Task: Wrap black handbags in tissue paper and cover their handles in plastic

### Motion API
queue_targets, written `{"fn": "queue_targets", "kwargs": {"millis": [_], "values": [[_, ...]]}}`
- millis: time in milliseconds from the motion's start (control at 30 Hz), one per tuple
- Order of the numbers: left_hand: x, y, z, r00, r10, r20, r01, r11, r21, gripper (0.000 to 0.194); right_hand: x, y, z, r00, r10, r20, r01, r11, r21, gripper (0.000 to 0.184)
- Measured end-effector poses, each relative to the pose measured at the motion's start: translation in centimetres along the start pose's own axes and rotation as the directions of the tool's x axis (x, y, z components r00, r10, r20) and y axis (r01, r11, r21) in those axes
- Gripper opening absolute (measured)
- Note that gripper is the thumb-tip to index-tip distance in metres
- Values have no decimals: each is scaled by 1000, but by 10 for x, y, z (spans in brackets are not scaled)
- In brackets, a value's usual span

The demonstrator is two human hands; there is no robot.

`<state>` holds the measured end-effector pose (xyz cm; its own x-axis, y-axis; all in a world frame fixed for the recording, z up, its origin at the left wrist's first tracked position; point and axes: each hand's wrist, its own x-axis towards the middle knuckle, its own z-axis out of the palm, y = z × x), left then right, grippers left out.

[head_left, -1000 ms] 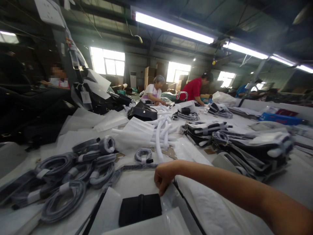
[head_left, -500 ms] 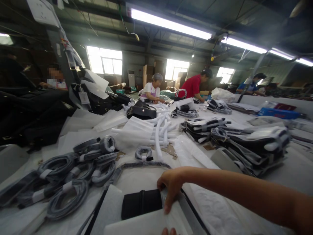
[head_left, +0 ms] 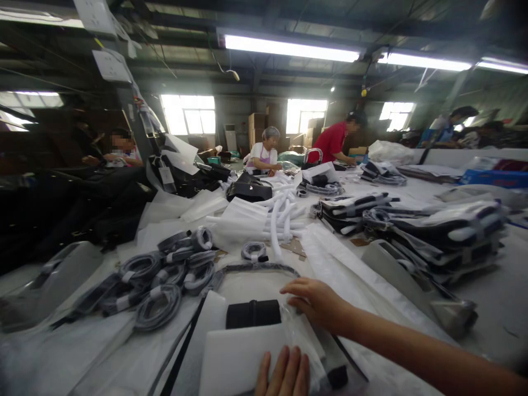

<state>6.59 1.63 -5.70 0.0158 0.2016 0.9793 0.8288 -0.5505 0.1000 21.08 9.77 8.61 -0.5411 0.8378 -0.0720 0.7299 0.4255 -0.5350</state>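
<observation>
In front of me lies a bag with a plastic-wrapped handle [head_left: 258, 268] arching at its far end. On it is a black rectangular piece [head_left: 253, 314] with a raised band across its middle; a white foam-like sheet [head_left: 231, 357] covers its near side. My left hand [head_left: 284, 373] rests on that sheet with its fingers stretched flat. To the right of the black piece, my right hand [head_left: 315, 301] is open, fingers extended leftward and holding nothing. Beneath and beside it is crumpled clear plastic [head_left: 307, 335]; whether the hand touches it I cannot tell.
Several wrapped strap coils [head_left: 159, 308] lie to the left, one smaller coil [head_left: 253, 251] beyond the handle. White foam tubes [head_left: 274, 231] pile up farther back. Stacked wrapped bags [head_left: 449, 236] stand on the right, black bags [head_left: 74, 203] at left. Co-workers work across the table.
My right hand has let go beside the black piece and opened. More of my left hand shows, lying flat on the white sheet. The whole view has shifted slightly.
</observation>
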Motion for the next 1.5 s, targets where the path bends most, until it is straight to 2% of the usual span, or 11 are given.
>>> {"fn": "queue_targets", "kwargs": {"millis": [133, 300, 433, 600, 867, 933, 1000, 1067, 1167, 1367, 1500], "values": [[24, -3, -16, 992, 91, 84, -87, 995, -56, 31, -73, 6, 51, 888, -420, -188, 356, 886, -297, 70], [56, -29, -64, 809, 382, 446, -371, 921, -114, 34, -91, 25, 96, 770, -571, -285, 300, 718, -629, 71], [77, -63, -104, 644, 462, 609, -570, 821, -20, 40, -85, 21, 93, 727, -606, -324, 284, 694, -661, 66], [84, -105, -138, 555, 400, 729, -645, 761, 74, 54, -75, 28, 66, 720, -642, -265, 345, 661, -666, 53], [55, -111, -127, 641, 349, 683, -582, 802, 136, 50, -83, 24, 61, 730, -556, -397, 274, 771, -576, 50], [53, -110, -126, 648, 350, 677, -573, 809, 130, 50, -95, 8, 83, 747, -441, -497, 291, 890, -352, 41], [53, -109, -127, 639, 344, 688, -570, 813, 122, 52, -101, -11, 108, 871, -200, -448, 261, 962, 78, 26], [54, -111, -127, 640, 345, 686, -565, 817, 116, 51, -97, -28, 129, 973, 61, -223, 73, 833, 549, 18], [50, -116, -126, 632, 345, 693, -565, 818, 108, 50, -77, -45, 147, 983, 183, 4, -79, 407, 910, 24], [50, -120, -124, 601, 252, 758, -523, 842, 134, 56, -52, -63, 158, 967, 253, 23, 11, -131, 991, 28], [64, -109, -127, 627, 234, 743, -499, 853, 152, 56, -50, -75, 155, 945, 316, -87, 177, -269, 947, 29]]}}
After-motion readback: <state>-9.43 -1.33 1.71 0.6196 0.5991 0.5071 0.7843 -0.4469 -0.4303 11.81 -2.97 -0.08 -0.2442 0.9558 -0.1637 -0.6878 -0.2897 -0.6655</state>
